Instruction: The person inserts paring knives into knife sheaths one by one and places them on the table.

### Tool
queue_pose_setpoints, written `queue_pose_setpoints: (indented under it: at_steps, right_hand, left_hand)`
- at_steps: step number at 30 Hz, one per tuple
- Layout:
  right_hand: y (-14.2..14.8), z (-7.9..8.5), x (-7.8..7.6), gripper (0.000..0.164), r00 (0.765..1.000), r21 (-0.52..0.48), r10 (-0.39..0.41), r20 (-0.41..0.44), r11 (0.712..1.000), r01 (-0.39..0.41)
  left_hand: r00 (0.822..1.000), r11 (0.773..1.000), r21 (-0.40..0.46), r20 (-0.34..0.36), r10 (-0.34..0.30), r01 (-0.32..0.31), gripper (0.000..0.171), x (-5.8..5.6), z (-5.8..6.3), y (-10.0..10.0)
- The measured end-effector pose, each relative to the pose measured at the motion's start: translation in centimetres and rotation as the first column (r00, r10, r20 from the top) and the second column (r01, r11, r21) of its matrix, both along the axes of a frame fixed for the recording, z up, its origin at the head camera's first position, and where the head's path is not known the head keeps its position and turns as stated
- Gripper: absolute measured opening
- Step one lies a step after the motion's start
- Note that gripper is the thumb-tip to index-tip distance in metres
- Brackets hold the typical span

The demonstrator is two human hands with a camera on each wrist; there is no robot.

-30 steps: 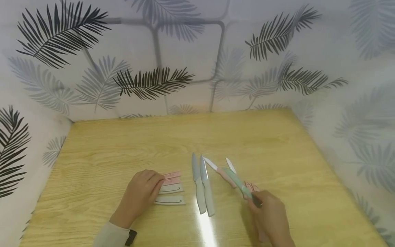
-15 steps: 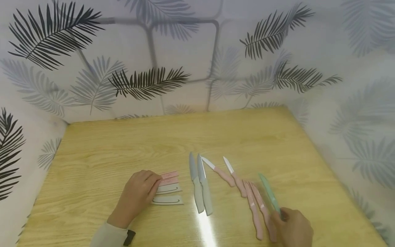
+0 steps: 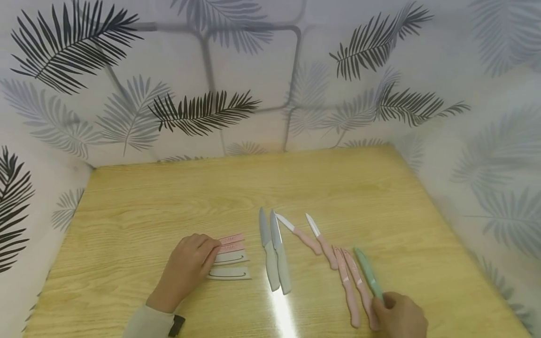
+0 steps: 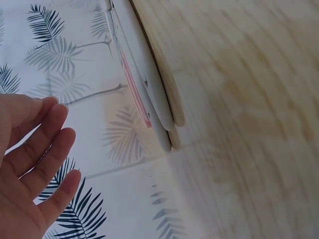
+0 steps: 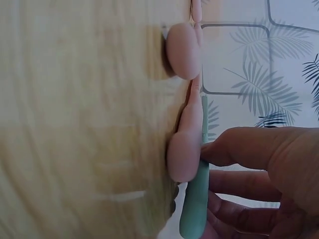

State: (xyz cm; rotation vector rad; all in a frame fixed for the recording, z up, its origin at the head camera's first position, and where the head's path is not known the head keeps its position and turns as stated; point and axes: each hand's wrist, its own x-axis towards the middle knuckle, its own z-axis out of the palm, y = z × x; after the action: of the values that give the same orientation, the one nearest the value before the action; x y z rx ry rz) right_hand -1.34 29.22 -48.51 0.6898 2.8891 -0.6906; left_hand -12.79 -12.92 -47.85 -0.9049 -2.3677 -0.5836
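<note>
My right hand [image 3: 403, 314] pinches the handle of a green knife [image 3: 368, 272] at the right of the row. In the right wrist view, thumb and fingers hold the green handle [image 5: 195, 209] beside a pink handle [image 5: 183, 157]. Two pink knives with printed pink blades [image 3: 347, 291] lie just left of it. My left hand [image 3: 186, 267] is by two pink blade covers [image 3: 232, 243] and two whitish covers [image 3: 230, 273]. Seen from the left wrist, its fingers [image 4: 52, 154] are loosely bent, holding nothing, apart from the whitish covers [image 4: 142, 64].
Two pale-handled knives with grey blades [image 3: 272, 263] lie mid-table. Two pink-handled knives with white blades, one angled [image 3: 306, 239] and one steeper [image 3: 326, 249], lie right of them. Leaf-patterned sheeting [image 3: 262, 70] borders the wooden table [image 3: 169, 197].
My right hand has carried the green knife rightward from over the pink knives, then brought it down and closer beside the printed ones. My left hand has stayed by the covers.
</note>
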Motion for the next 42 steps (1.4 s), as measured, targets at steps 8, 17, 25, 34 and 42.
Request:
queue_pose_setpoints:
  at_steps: [8, 17, 25, 34, 42]
  right_hand:
    - [0.1, 0.1, -0.1, 0.031, 1.000, -0.006, 0.014, 0.012, 1.000, -0.014]
    - [0.6, 0.4, -0.5, 0.036, 0.996, -0.036, 0.075, 0.045, 0.997, -0.073]
    - [1.0, 0.9, -0.7, 0.036, 0.991, -0.056, 0.089, 0.100, 0.995, -0.083]
    - [0.8, 1.2, -0.7, 0.043, 0.999, -0.031, 0.036, 0.041, 0.999, -0.035]
    - [0.1, 1.1, -0.6, 0.046, 1.000, -0.034, 0.018, -0.020, 0.999, -0.019]
  left_hand:
    - [1.000, 1.000, -0.011, 0.008, 0.008, -0.008, 0.009, 0.0, 0.1, 0.0]
    - [0.999, 1.000, -0.025, 0.031, 0.018, -0.017, 0.008, -0.2, 0.3, 0.0]
    - [0.999, 0.999, -0.048, 0.037, 0.022, -0.020, 0.009, -0.5, 0.5, -0.2]
    - [0.990, 0.986, -0.152, 0.109, 0.092, -0.074, 0.013, -1.4, 0.6, -1.1]
    - [0.980, 0.968, -0.233, 0.154, 0.127, -0.089, 0.010, -2.1, -0.3, -1.4]
